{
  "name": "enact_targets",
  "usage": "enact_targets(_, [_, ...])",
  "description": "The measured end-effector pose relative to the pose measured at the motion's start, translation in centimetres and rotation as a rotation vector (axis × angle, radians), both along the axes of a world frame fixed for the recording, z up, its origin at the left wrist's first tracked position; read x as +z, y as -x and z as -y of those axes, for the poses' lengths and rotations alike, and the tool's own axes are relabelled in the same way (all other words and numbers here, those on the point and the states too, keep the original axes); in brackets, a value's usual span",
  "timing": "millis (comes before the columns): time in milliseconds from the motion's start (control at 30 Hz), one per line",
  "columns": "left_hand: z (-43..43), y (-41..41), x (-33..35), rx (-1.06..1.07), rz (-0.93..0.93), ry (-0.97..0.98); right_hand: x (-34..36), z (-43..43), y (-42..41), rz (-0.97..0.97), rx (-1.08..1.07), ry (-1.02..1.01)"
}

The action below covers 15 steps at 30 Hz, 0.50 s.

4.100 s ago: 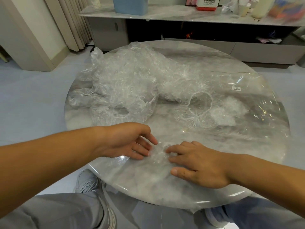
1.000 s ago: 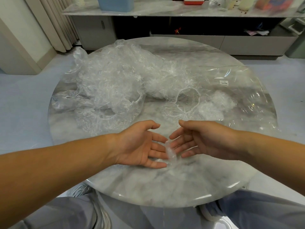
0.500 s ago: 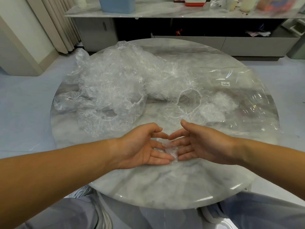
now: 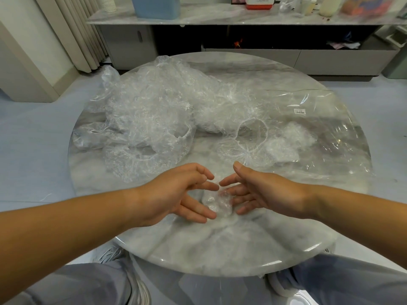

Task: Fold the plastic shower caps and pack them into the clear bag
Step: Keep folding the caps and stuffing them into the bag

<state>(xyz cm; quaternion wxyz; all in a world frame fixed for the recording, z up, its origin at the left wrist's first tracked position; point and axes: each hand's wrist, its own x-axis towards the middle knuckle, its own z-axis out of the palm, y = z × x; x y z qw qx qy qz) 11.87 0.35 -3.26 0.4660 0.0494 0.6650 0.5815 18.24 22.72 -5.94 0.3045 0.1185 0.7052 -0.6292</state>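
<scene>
As the person sits at the near edge of the round marble table [image 4: 209,245], both hands cup a small folded shower cap [image 4: 217,202] lying on the table's near middle. The left hand [image 4: 176,194] is loose, fingers spread and gently bent, and its lower fingertips touch the wad without closing on it. The right hand [image 4: 259,192] faces it with palm turned inward and fingers nearly straight, also gripping nothing. On the table's far left a big heap of crumpled shower caps [image 4: 149,119] is piled up. One loose cap [image 4: 233,150] lies at the table's middle, its ring-shaped opening facing up. The clear bag [image 4: 319,133] lies flat across the table's right side and carries a small white label [image 4: 300,111]. Pale folded wads [image 4: 286,139] show at the bag, but whether they are inside it I cannot tell.
</scene>
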Motion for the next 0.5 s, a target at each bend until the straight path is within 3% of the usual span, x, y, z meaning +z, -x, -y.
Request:
enact_targets(133, [0.3,1.0,-0.4,-0.072,-0.527,0.218,0.2,0.2,0.1,-0.007,-0.018,-0.010])
enact_targets(267, [0.9,1.8,-1.3,-0.702,-0.985,0.386,-0.2,-0.1,0.1,-0.052,-0.051,-0.005])
enact_targets(367, [1.3,1.6,-1.8,-0.963,-1.087,0.429,-0.5,-0.4,0.0,-0.094,-0.100,-0.006])
enact_targets(500, [1.8,1.4,-2.7,-1.010,-1.169,0.396,-0.4,-0.4,0.2,-0.108,-0.123,0.000])
